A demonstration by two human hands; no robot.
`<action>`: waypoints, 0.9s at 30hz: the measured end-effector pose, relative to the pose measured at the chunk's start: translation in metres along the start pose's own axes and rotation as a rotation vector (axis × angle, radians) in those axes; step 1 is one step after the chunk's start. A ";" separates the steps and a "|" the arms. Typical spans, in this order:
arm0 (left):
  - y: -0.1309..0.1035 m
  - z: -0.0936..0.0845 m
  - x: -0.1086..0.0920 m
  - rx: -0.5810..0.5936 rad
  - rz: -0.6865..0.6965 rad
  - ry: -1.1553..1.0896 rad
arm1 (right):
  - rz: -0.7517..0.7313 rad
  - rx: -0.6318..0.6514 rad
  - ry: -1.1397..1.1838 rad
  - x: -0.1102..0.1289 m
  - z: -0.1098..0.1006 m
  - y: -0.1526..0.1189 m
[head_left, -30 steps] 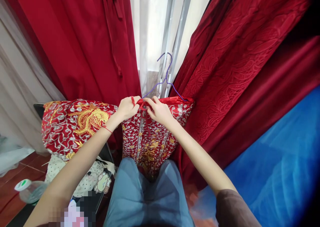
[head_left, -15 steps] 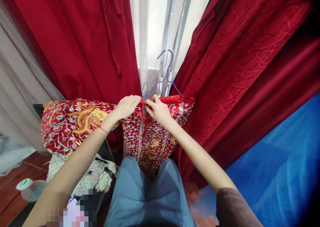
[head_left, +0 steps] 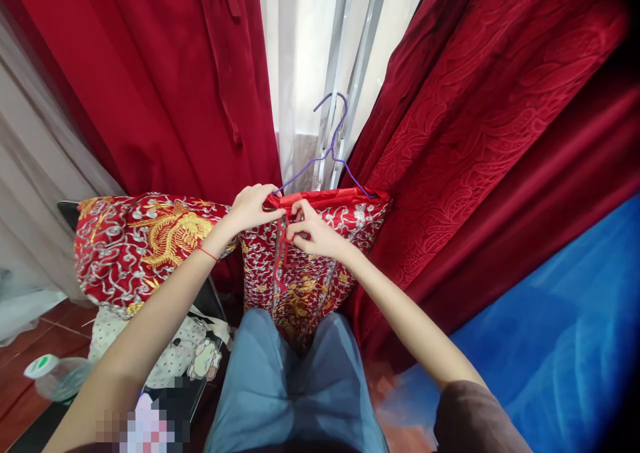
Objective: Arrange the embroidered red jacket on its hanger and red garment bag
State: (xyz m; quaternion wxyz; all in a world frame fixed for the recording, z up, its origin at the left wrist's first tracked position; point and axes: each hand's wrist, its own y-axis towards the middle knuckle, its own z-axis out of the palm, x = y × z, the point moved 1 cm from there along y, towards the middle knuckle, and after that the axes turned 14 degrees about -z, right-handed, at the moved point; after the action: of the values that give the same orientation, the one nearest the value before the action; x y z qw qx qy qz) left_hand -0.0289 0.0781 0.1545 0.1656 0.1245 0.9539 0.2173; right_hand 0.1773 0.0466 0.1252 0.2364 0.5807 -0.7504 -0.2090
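Observation:
A red embroidered garment (head_left: 300,286), patterned in silver and gold, hangs by its red satin band (head_left: 325,198) from a purple wire hanger (head_left: 332,150). My left hand (head_left: 253,208) is closed on the band's left end, its thumb reaching right along the front. Close beside it, my right hand (head_left: 315,232) pinches thin red ties (head_left: 283,256) that dangle down the garment's front. Thumb and index finger of the right hand form a small loop. The fingertips partly hide where the ties meet the band.
Another embroidered piece with a gold dragon (head_left: 175,236) lies over a black chair at left. A spotted bag (head_left: 165,350) and a clear bottle (head_left: 60,376) are lower left. Red curtains (head_left: 165,73) flank a metal stand (head_left: 360,46). Blue fabric (head_left: 560,333) spreads at right.
My left hand has shifted slightly left along the band. My right hand has moved a little down with the ties, and more of the red band shows between the hands.

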 end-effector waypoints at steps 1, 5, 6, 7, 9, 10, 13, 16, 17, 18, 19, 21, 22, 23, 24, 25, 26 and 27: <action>0.001 0.002 0.001 -0.005 0.014 0.006 | 0.005 0.065 -0.041 0.006 0.008 -0.006; 0.004 0.006 0.002 -0.012 0.075 0.016 | 0.077 0.364 -0.259 0.028 0.052 -0.033; 0.004 0.007 0.002 -0.018 0.084 0.019 | 0.089 0.437 -0.287 0.031 0.064 -0.040; 0.004 0.007 0.002 -0.023 0.089 0.020 | 0.101 0.498 -0.301 0.033 0.076 -0.046; 0.003 0.007 0.003 -0.028 0.092 0.017 | 0.135 0.610 -0.295 0.031 0.096 -0.057; 0.003 0.007 0.003 -0.025 0.093 0.016 | 0.165 0.664 -0.285 0.029 0.104 -0.062; 0.002 0.007 0.006 -0.021 0.104 0.014 | 0.274 0.796 -0.262 0.022 0.122 -0.077; 0.001 0.008 0.008 -0.034 0.113 0.016 | 0.341 0.866 -0.227 0.019 0.130 -0.090; 0.001 0.008 0.008 -0.034 0.114 0.017 | 0.353 0.881 -0.207 0.019 0.131 -0.093; 0.001 0.009 0.009 -0.032 0.114 0.016 | 0.361 0.884 -0.189 0.018 0.129 -0.095; 0.001 0.009 0.009 -0.028 0.114 0.014 | 0.364 0.873 -0.177 0.017 0.125 -0.094; 0.001 0.010 0.008 -0.022 0.115 0.002 | 0.357 0.807 -0.167 0.013 0.111 -0.087; 0.001 0.010 0.008 -0.023 0.113 -0.007 | 0.348 0.761 -0.167 0.010 0.101 -0.080; 0.001 0.010 0.008 -0.025 0.110 -0.015 | 0.335 0.710 -0.167 0.006 0.091 -0.071; 0.000 0.010 0.007 -0.027 0.106 -0.023 | 0.325 0.650 -0.165 0.003 0.079 -0.061; 0.000 0.010 0.007 -0.028 0.103 -0.028 | 0.318 0.583 -0.163 -0.001 0.068 -0.051; -0.001 0.010 0.007 -0.028 0.099 -0.031 | 0.320 0.485 -0.162 -0.004 0.057 -0.040; -0.002 0.010 0.006 -0.028 0.097 -0.029 | 0.323 0.346 -0.157 -0.006 0.046 -0.030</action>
State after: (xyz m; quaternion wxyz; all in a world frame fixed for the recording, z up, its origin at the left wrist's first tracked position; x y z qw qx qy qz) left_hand -0.0315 0.0819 0.1435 0.1704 0.1712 0.9411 0.2364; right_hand 0.1742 0.0469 0.0697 0.1046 0.4669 -0.8743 -0.0815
